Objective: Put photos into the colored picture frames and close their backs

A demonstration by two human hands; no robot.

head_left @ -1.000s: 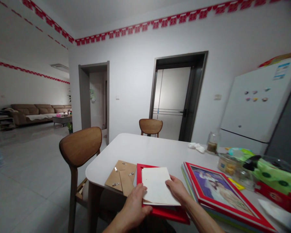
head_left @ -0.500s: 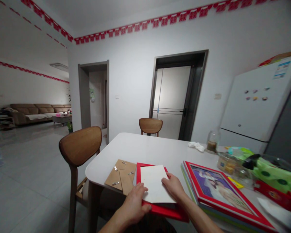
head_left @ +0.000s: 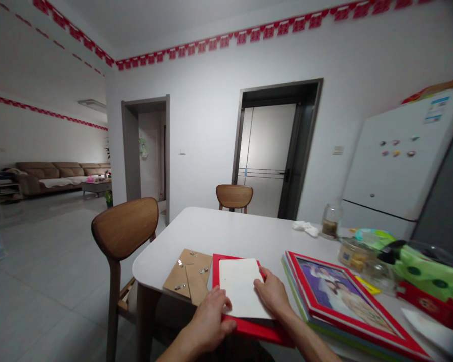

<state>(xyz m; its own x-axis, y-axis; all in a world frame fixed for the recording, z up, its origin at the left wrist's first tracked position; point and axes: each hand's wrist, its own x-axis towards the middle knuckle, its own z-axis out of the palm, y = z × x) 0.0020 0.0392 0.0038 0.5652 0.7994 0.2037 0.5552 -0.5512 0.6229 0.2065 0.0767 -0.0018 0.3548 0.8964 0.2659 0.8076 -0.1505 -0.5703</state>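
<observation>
A red picture frame [head_left: 249, 329] lies at the table's near edge, with a white rectangular sheet or board [head_left: 239, 284] inside its border. My left hand [head_left: 211, 314] is at the frame's lower left corner, fingers bent over its side by the sheet's left edge and thumb by the bottom bar. On the other side, my right hand [head_left: 272, 291] is closed at the sheet's right edge, its thumb on the white surface and its fingers by the frame's right bar. Left of the frame are brown backing boards [head_left: 198, 274] with several small metal clips [head_left: 204, 270].
A stack of frames, topped by a red-framed photo [head_left: 343, 291], stands at the right. Beyond it are a glass jar [head_left: 330, 221], containers [head_left: 357, 251], a green bag [head_left: 434, 269] and crumpled tissue [head_left: 305, 228]. Wooden chairs [head_left: 126, 226] flank the white table [head_left: 226, 231].
The white sheet and both hands have shifted very slightly down in the view. Both hands keep nearly the same hold, with the right fingers slightly adjusted.
</observation>
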